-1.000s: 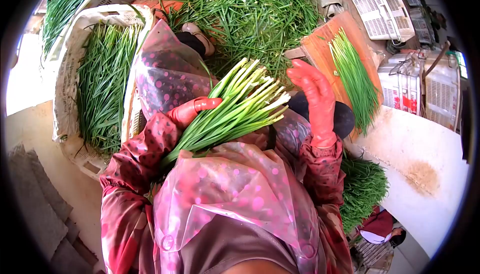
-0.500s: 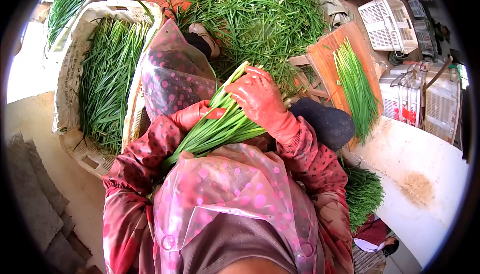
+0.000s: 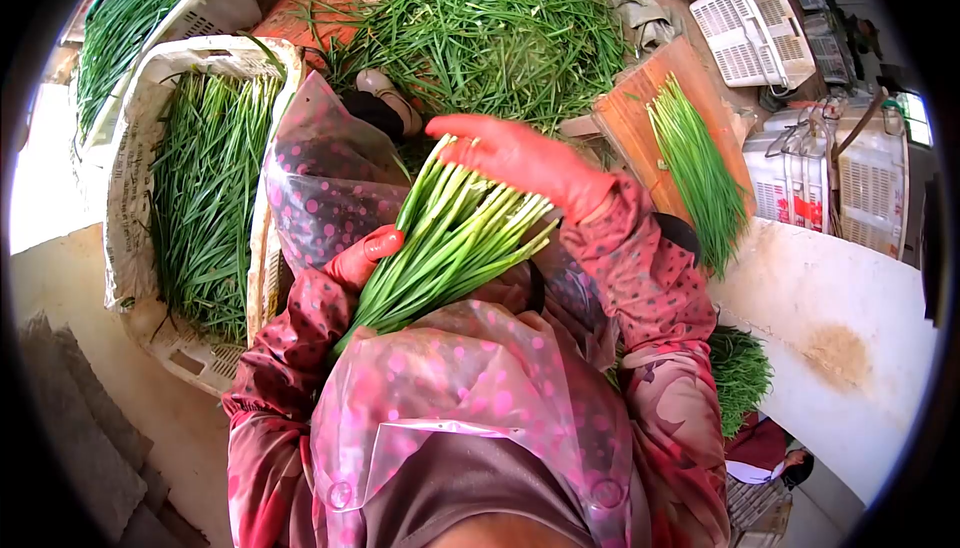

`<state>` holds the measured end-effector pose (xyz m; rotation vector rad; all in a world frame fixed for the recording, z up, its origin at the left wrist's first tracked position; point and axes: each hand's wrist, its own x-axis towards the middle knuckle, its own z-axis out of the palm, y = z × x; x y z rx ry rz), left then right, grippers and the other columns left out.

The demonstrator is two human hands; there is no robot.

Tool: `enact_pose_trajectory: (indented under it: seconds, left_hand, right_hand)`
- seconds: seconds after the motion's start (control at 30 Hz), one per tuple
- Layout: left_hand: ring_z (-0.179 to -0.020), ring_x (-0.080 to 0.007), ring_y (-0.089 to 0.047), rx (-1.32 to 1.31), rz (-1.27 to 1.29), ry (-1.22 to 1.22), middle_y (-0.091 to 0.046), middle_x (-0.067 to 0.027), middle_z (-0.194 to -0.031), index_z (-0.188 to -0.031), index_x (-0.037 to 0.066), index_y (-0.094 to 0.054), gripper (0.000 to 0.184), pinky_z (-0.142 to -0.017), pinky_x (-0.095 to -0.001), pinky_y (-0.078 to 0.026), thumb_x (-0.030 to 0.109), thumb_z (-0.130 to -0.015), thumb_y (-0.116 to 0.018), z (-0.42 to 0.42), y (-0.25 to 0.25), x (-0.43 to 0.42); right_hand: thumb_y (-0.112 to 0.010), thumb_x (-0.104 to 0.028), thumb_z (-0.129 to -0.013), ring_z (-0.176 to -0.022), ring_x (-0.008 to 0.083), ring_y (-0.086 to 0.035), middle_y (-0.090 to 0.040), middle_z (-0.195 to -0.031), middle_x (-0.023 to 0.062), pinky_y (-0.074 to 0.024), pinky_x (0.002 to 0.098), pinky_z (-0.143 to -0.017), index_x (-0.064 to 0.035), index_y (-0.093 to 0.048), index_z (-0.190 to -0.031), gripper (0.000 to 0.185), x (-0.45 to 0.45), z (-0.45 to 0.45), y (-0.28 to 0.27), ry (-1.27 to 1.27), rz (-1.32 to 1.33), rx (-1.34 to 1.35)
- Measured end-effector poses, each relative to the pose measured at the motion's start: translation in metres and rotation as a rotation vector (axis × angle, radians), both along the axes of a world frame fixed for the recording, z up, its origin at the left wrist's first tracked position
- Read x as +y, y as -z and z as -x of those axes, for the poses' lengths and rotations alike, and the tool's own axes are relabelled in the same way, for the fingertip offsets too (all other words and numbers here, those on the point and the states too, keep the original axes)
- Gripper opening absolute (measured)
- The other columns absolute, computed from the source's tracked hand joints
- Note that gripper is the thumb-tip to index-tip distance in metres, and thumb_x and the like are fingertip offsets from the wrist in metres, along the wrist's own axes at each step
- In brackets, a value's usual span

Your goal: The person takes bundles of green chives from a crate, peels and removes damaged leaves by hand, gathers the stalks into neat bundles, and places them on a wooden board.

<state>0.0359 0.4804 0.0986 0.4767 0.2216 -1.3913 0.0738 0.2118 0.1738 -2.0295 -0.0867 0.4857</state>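
A bunch of garlic chives (image 3: 445, 238) lies across my lap, its pale stem ends fanned toward the upper right. My left hand (image 3: 368, 256), in a wet red rubber glove, grips the bunch from the left; the thumb shows and the other fingers are hidden beneath the leaves. Over the stem ends is my right hand (image 3: 520, 160), gloved alike, with its fingers stretched out flat and touching the tips. A clear apron with pink dots (image 3: 450, 378) covers my lap under the leaves.
At left stands a white crate (image 3: 270, 238) packed with chives. Loose chives (image 3: 500, 38) are heaped on the floor ahead. To the right, a wooden board (image 3: 625, 108) carries a neat chive bundle (image 3: 700, 168). Empty white crates (image 3: 755, 33) stand beyond. Another person (image 3: 755, 453) shows at lower right.
My right hand has opened from bent fingers to a flat reach over the stem ends. The bunch has fanned wider and its stem ends show more. The view has shifted slightly.
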Motion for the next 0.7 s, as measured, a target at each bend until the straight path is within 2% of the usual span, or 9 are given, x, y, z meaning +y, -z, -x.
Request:
enact_pose_trajectory:
  seconds: [0.07, 0.1, 0.2, 0.23, 0.37, 0.43, 0.5, 0.57, 0.7]
  left_hand:
    - [-0.110, -0.0223, -0.061, -0.105, -0.025, 0.056, -0.059, -0.0128, -0.127, -0.136, 0.001, -0.047, 0.067, -0.098, -0.0364, -0.047, 0.036, -0.084, -0.069, -0.006, -0.004, -0.004]
    - [-0.109, -0.0221, -0.062, -0.216, -0.048, 0.101, -0.061, -0.0126, -0.124, -0.135, -0.001, -0.048, 0.066, -0.097, -0.0363, -0.048, 0.032, -0.082, -0.071, -0.008, -0.007, -0.005]
    - [-0.107, -0.0216, -0.062, -0.227, -0.095, 0.079, -0.062, -0.0122, -0.121, -0.133, -0.002, -0.049, 0.063, -0.095, -0.0361, -0.048, 0.027, -0.081, -0.071, -0.010, -0.010, -0.003]
    - [-0.107, -0.0217, -0.062, -0.232, -0.112, 0.063, -0.062, -0.0123, -0.122, -0.133, -0.002, -0.049, 0.063, -0.095, -0.0361, -0.048, 0.026, -0.081, -0.071, -0.010, -0.012, -0.002]
    - [-0.108, -0.0245, -0.062, -0.252, -0.170, 0.018, -0.061, -0.0150, -0.124, -0.135, -0.002, -0.046, 0.070, -0.097, -0.0372, -0.048, 0.028, -0.077, -0.071, -0.014, -0.013, -0.002]
    - [-0.108, -0.0245, -0.062, -0.212, -0.172, 0.022, -0.061, -0.0146, -0.124, -0.135, -0.001, -0.046, 0.069, -0.097, -0.0370, -0.048, 0.028, -0.077, -0.071, -0.015, -0.016, -0.006]
    - [-0.107, -0.0244, -0.063, -0.217, -0.174, 0.025, -0.061, -0.0144, -0.123, -0.135, -0.001, -0.046, 0.069, -0.097, -0.0370, -0.048, 0.027, -0.077, -0.072, -0.014, -0.028, -0.014]
    - [-0.106, -0.0236, -0.063, -0.233, -0.180, 0.060, -0.062, -0.0131, -0.122, -0.134, 0.000, -0.047, 0.069, -0.097, -0.0367, -0.048, 0.025, -0.076, -0.073, -0.014, -0.023, -0.014]
    - [-0.105, -0.0217, -0.063, -0.272, -0.216, 0.128, -0.063, -0.0114, -0.121, -0.132, 0.001, -0.051, 0.065, -0.095, -0.0353, -0.049, 0.021, -0.074, -0.074, -0.007, -0.033, -0.023]
  right_hand:
    - [-0.056, -0.037, -0.096, -0.111, 0.0226, -0.060, -0.063, -0.122, 0.0115, -0.0455, 0.0340, -0.096, -0.0029, -0.053, -0.131, 0.049, 0.012, 0.004, 0.000, -0.151, 0.292, -0.067]
    - [-0.053, -0.037, -0.097, -0.108, 0.0226, -0.062, -0.062, -0.124, 0.0111, -0.0467, 0.0337, -0.095, -0.0024, -0.052, -0.132, 0.049, 0.000, 0.006, 0.012, 0.046, -0.176, 0.032]
    - [-0.055, -0.036, -0.097, -0.106, 0.0185, -0.063, -0.065, -0.117, 0.0081, -0.0476, 0.0316, -0.092, -0.0059, -0.055, -0.129, 0.044, -0.046, 0.026, 0.015, 0.452, -0.411, -0.118]
    - [-0.051, -0.045, -0.097, -0.111, 0.0183, -0.059, -0.061, -0.125, 0.0093, -0.0455, 0.0337, -0.096, -0.0077, -0.050, -0.136, 0.054, -0.060, 0.045, 0.015, 0.531, -0.415, -0.026]
    - [-0.048, -0.059, -0.093, -0.121, 0.0217, -0.052, -0.048, -0.140, 0.0109, -0.0439, 0.0386, -0.099, -0.0071, -0.033, -0.146, 0.076, -0.045, 0.123, 0.055, 0.646, -0.707, 0.222]
    - [-0.047, -0.058, -0.093, -0.124, 0.0200, -0.050, -0.047, -0.141, 0.0096, -0.0417, 0.0377, -0.102, -0.0062, -0.034, -0.145, 0.075, -0.012, 0.130, 0.065, 0.630, -1.079, 0.229]
    - [-0.047, -0.053, -0.096, -0.122, 0.0177, -0.050, -0.050, -0.138, 0.0105, -0.0415, 0.0343, -0.101, -0.0049, -0.038, -0.143, 0.068, 0.002, 0.114, 0.067, 0.747, -1.069, 0.062]
    - [-0.050, -0.043, -0.099, -0.116, 0.0160, -0.054, -0.057, -0.130, 0.0109, -0.0422, 0.0304, -0.099, -0.0029, -0.044, -0.139, 0.057, -0.015, 0.092, 0.042, 0.691, -0.607, -0.126]
    - [-0.060, -0.019, -0.094, -0.091, 0.0099, -0.061, -0.067, -0.102, 0.0057, -0.0484, 0.0259, -0.080, -0.0013, -0.060, -0.121, 0.032, -0.037, 0.063, 0.009, 0.492, -0.523, 0.141]
